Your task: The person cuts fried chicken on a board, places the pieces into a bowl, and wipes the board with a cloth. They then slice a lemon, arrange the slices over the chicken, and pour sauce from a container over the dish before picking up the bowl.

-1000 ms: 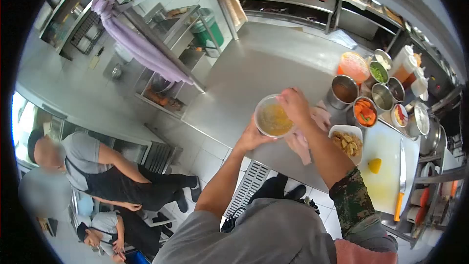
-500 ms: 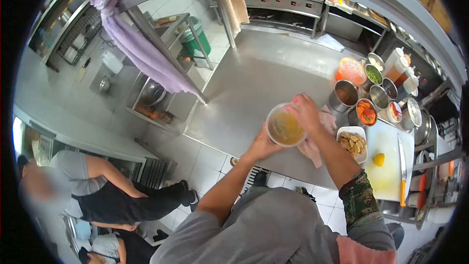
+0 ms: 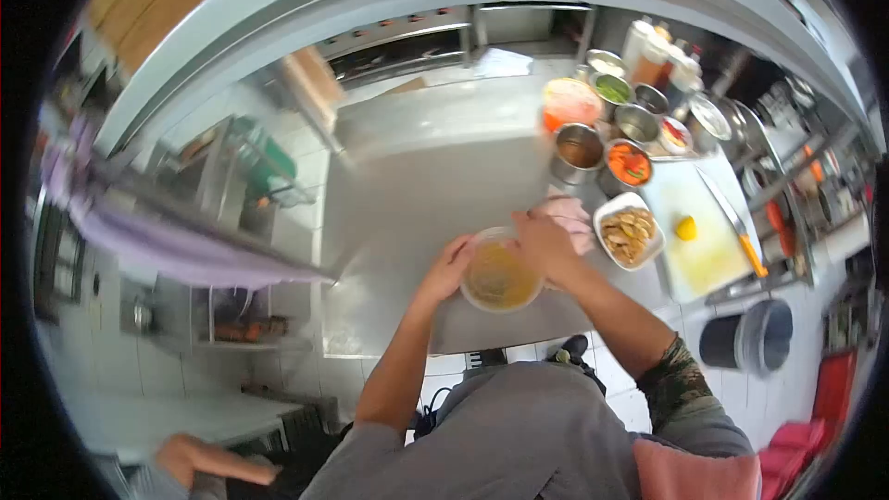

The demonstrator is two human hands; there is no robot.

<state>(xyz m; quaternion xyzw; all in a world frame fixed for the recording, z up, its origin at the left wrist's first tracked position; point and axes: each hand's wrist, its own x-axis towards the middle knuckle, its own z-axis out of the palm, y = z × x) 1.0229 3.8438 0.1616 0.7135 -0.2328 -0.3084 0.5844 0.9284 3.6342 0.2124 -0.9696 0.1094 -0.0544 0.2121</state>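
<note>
A round clear container with yellowish contents is on the steel table, near its front edge. My left hand is curled against the container's left rim and holds it. At the upper right rim is my right hand, fingers bent down over the container; what they hold, if anything, is hidden. A pink cloth lies just behind my right hand. To the right stands a white bowl of brownish pieces.
Metal pots, a red-and-white tub and squeeze bottles stand at the back right. A cutting board bears a yellow lemon piece and an orange-handled knife. Another person's arm shows lower left.
The camera view has turned and shifted. The container has come lower, down at the table. My right hand has moved from above its rim to over its upper right side.
</note>
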